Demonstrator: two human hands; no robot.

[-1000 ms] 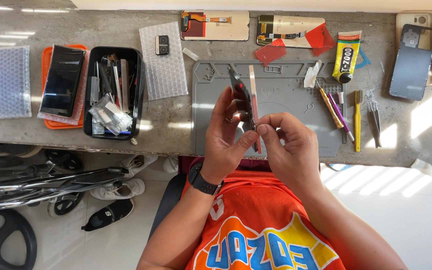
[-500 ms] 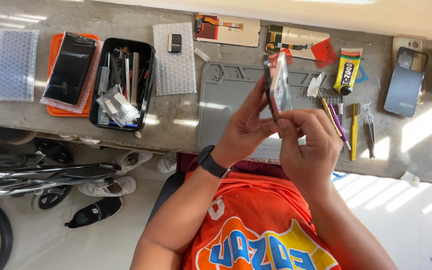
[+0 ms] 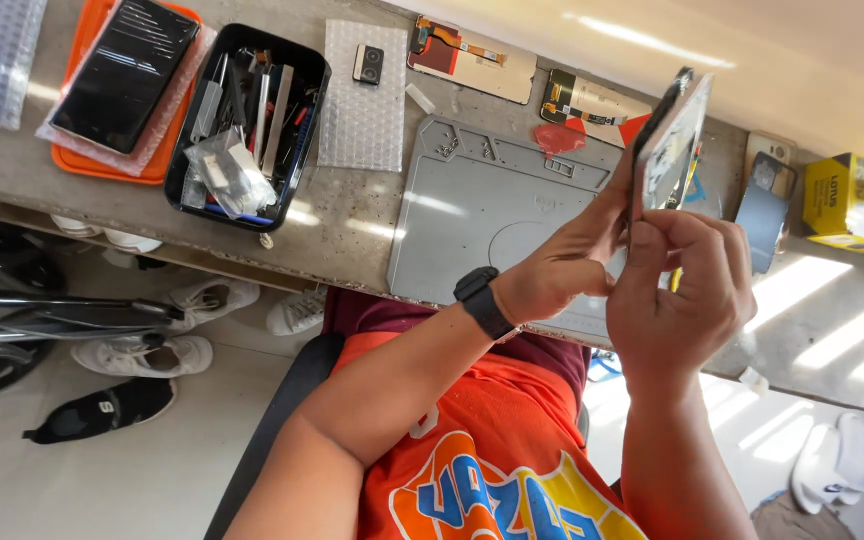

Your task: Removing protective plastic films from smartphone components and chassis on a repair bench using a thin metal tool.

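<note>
While the phone (image 3: pixel 667 140) is lifted edge-on above the grey mat (image 3: pixel 472 215), both hands are closed on it, and that raised, tilted hold looks chosen to bring its thin side and seam up to the eyes. From the head view, the left hand (image 3: pixel 562 265), with a black watch (image 3: pixel 482 302) on the wrist, curls its fingers up along the dark back edge and steadies the lower part, while the right hand (image 3: pixel 677 295) pinches the pale front face near the bottom, fingers bunched and thumb pressed in; neither hand is open. Below them the mat lies bare on the surface (image 3: pixel 352 235), seemingly kept free as the working spot. To the left, a black tray (image 3: pixel 247 125) keeps tools and a small plastic bag together within reach, and beside it an orange tray (image 3: pixel 122 85) cradles a dark screen (image 3: pixel 124 72) on bubble wrap, probably to guard the glass. A small camera module (image 3: pixel 369 64) sits alone on another bubble sheet (image 3: pixel 362 120), likewise cushioned. Along the far edge lie two flat panels with ribbon cables (image 3: pixel 472 62), a red pick (image 3: pixel 559 137), a bluish phone back (image 3: pixel 764 210) and a yellow box (image 3: pixel 847 205) to the right. Under the surface, shoes (image 3: pixel 142 355) rest on the floor.
</note>
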